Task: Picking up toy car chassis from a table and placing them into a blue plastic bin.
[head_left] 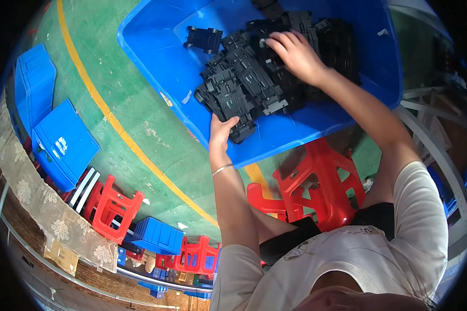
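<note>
Black plastic parts [232,98] lie heaped inside a large blue bin [280,141], several lined up side by side at the near left of the pile, the rest a darker jumble beneath and beyond the right hand [298,58]. That hand reaches over the middle of the heap with its fingers bent; whether they pinch a part cannot be told. The left hand [221,130] rests against the pile's near corner, thumb held apart, its other fingers hidden, so its hold cannot be told either. A single part [203,40] lies apart near the bin's left wall. By appearances the handling is midway: some parts ranged in rows, many left unordered. Outside stand a red stool [324,181] and green floor [140,124]
</note>
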{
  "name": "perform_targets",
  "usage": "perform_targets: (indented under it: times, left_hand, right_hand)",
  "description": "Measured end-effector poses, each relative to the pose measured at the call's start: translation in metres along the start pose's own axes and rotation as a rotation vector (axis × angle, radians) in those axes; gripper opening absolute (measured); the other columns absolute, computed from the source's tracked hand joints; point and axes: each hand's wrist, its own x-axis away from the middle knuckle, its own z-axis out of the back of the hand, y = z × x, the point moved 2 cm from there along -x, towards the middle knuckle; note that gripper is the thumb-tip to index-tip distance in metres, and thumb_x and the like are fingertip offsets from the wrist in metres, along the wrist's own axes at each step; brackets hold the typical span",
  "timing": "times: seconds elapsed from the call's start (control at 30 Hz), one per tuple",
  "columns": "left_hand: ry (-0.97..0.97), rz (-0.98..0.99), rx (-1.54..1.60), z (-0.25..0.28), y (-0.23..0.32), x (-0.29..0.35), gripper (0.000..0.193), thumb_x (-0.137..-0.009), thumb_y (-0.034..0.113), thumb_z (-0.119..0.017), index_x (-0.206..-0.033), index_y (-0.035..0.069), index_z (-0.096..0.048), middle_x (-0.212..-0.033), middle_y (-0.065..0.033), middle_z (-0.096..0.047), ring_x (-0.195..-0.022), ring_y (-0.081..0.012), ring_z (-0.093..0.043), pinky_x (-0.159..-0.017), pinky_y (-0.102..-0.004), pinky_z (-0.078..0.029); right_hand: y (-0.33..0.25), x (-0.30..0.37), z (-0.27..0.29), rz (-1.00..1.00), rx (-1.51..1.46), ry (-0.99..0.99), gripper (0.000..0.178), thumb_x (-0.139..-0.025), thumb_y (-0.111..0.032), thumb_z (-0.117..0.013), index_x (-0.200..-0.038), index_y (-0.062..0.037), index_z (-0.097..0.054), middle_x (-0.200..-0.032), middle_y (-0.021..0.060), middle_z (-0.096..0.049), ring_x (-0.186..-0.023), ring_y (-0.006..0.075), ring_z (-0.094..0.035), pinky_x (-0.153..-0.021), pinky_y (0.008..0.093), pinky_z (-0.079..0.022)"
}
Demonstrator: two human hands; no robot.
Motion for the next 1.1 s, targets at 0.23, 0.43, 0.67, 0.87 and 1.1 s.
perform_targets:
  times: [0.23, 0.43, 0.67, 0.87, 1.1]
  left_hand:
    - [0.096, 0.09, -0.053, 0.005, -0.013, -0.015, 0.06, -0.058, 0.002, -0.063, -0.11, -0.001, -0.033, -0.103, -0.0127, -0.048, -0.092, -0.0228, -0.047, -0.08, -0.0295, -0.036]
    - [0.333, 0.027, -0.757, 0.013, -0.009, -0.008, 0.054, -0.062, 0.02, -0.064, -0.103, -0.003, -0.039, -0.093, -0.0219, -0.052, -0.086, -0.0304, -0.052, -0.075, -0.0346, -0.04]
    - [0.34, -0.702, -0.733, -0.041, 0.106, -0.018, 0.017, -0.07, 0.016, -0.053, -0.08, 0.003, -0.049, -0.078, -0.0125, -0.053, -0.072, -0.0296, -0.051, -0.064, -0.0351, -0.041]
    - [0.112, -0.882, -0.95, -0.083, 0.13, -0.115, 0.034, -0.073, 0.026, -0.052, -0.101, 0.009, -0.049, -0.104, -0.0122, -0.048, -0.095, -0.0298, -0.044, -0.08, -0.0342, -0.037]
    - [0.121, -0.732, -1.097, -0.081, 0.12, -0.088, 0.028, -0.077, 0.032, -0.045, -0.082, 0.007, -0.057, -0.079, -0.0134, -0.057, -0.077, -0.0283, -0.052, -0.066, -0.0359, -0.041]
  right_hand:
    - [-0.045, 0.074, 0.01, 0.065, -0.015, 0.068, 0.031, -0.065, -0.012, -0.046, -0.096, -0.0107, -0.044, -0.105, 0.0113, -0.042, -0.098, 0.0273, -0.04, -0.079, 0.0402, -0.034]
    - [-0.064, 0.1, -0.003, 0.041, -0.004, -0.369, 0.032, -0.067, -0.012, -0.045, -0.099, -0.0113, -0.047, -0.103, 0.0099, -0.041, -0.093, 0.0221, -0.041, -0.073, 0.0321, -0.037]
    - [-0.061, 0.079, 0.032, 0.098, -0.063, -0.632, 0.029, -0.063, -0.014, -0.054, -0.092, -0.0085, -0.049, -0.081, 0.0063, -0.05, -0.08, 0.0204, -0.05, -0.061, 0.0298, -0.043]
    - [0.086, -0.034, 0.018, -0.193, -0.222, 0.211, 0.026, -0.069, -0.017, -0.055, -0.091, -0.0041, -0.05, -0.089, 0.0123, -0.052, -0.084, 0.0289, -0.049, -0.073, 0.0325, -0.039]
    - [0.092, -0.049, -0.021, -0.185, -0.341, -0.606, 0.034, -0.069, -0.026, -0.057, -0.096, -0.0073, -0.05, -0.093, 0.0106, -0.052, -0.089, 0.028, -0.047, -0.074, 0.0322, -0.039]
